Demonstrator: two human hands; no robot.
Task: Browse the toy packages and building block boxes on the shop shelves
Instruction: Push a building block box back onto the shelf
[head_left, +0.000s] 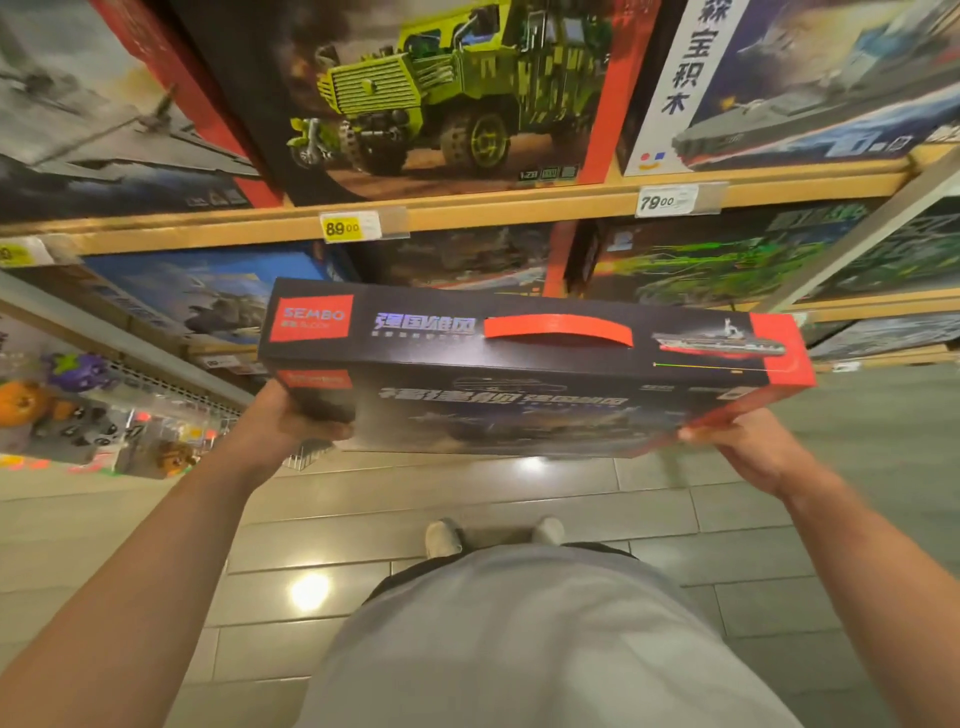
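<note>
I hold a large dark building block box (519, 395) with red corners, a red carry handle on its top edge and a small warship picture, out in front of the shelves. My left hand (296, 421) grips its lower left corner, thumb on the front face. My right hand (748, 441) grips its lower right corner. The box's top edge faces me and its front face tilts downward.
A wooden shelf (519, 208) carries a green truck box (441, 93) and a grey ship box (810, 93), with price tags 89 (343, 227) and 79 (665, 200). More boxes stand on the shelf below. Small toys (78, 415) hang at the left. Tiled floor lies underfoot.
</note>
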